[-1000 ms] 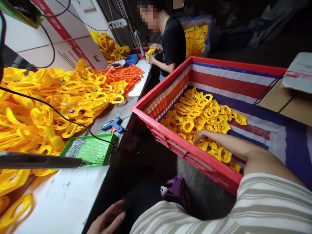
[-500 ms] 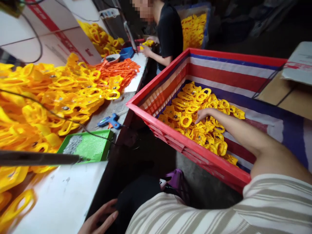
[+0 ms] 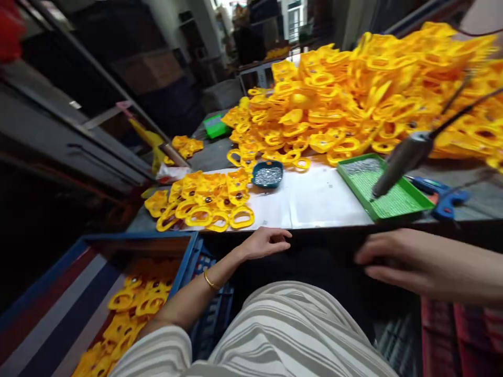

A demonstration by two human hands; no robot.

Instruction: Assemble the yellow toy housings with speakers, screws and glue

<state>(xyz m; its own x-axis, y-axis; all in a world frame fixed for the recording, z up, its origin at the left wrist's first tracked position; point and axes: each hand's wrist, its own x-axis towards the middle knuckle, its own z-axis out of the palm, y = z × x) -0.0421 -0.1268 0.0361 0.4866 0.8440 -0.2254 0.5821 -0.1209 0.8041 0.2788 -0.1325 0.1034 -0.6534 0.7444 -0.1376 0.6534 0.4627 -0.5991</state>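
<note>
Here, two half-curled, empty hands (image 3: 264, 244) (image 3: 406, 261) hang near one bowl (image 3: 268, 175) and many yellow parts (image 3: 208, 196).

My view swung left. My right hand (image 3: 401, 259), blurry, now out of big red plastic crate (image 3: 438, 335), up near shallow green plastic tray (image 3: 403, 201). My left hand (image 3: 265, 243) now farther out, near edge of white tabletop (image 3: 314, 201). Blue-rimmed plastic crate (image 3: 187, 259) came into sight; person in black shirt gone from sight.
</note>
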